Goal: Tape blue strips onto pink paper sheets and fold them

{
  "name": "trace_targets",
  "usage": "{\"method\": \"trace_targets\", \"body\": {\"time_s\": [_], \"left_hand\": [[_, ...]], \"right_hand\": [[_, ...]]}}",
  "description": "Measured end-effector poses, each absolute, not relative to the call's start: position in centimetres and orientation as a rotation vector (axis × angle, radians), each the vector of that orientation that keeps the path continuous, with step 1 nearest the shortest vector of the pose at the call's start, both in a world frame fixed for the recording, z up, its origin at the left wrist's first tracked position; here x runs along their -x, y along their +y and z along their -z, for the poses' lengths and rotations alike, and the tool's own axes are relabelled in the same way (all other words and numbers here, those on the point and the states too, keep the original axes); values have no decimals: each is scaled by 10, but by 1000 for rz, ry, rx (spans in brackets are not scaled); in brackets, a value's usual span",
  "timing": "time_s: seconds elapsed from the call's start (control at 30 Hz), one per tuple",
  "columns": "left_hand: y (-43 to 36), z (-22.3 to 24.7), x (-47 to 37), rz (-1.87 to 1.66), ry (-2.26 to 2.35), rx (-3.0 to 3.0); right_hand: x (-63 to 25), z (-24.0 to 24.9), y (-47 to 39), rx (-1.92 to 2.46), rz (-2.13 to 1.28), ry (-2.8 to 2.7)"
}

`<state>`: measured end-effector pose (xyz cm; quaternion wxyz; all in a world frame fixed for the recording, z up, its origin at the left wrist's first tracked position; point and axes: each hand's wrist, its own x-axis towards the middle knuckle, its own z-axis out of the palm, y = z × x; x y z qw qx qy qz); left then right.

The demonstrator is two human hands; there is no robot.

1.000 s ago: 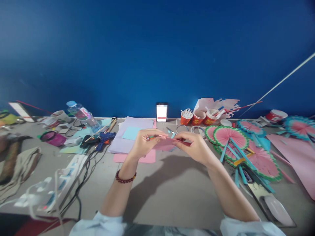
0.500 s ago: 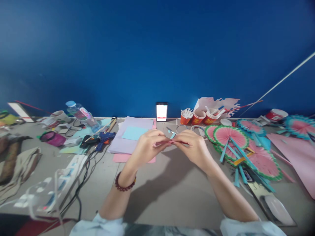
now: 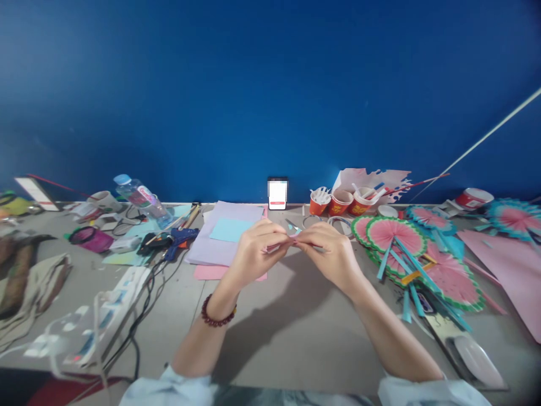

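Over the middle of the grey table, my left hand and my right hand meet at the fingertips. Both pinch a narrow piece of pink paper, mostly covered by the fingers. A beaded bracelet circles my left wrist. Under and behind my left hand lie lilac sheets with a light blue sheet on top and pink paper beneath. Just behind the fingertips are scissors, partly seen.
A lit phone stands against the blue wall. Red cups and watermelon-like paper fans are at the right. A bottle, a blue glue gun, cables and a power strip occupy the left.
Less of the pink paper shows between my hands than before. My left wrist and its bracelet have shifted slightly to the right.
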<state>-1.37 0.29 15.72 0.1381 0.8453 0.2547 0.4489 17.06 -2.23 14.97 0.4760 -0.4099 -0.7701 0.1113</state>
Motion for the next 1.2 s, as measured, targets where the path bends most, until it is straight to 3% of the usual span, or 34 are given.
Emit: {"method": "trace_targets", "body": {"time_s": [0.47,0.83,1.2], "left_hand": [[3,-155,15,-1286,721,-2399],[1,-159,16,-1275,740,-2397],[3,-162,22,-1139,849,-2398]], "right_hand": [[-172,-158,-29,1079,-417,-1834],[-172,-159,-31,1057,-218,-1923],[-184,-158,-24,1148,-260,-1981]]}}
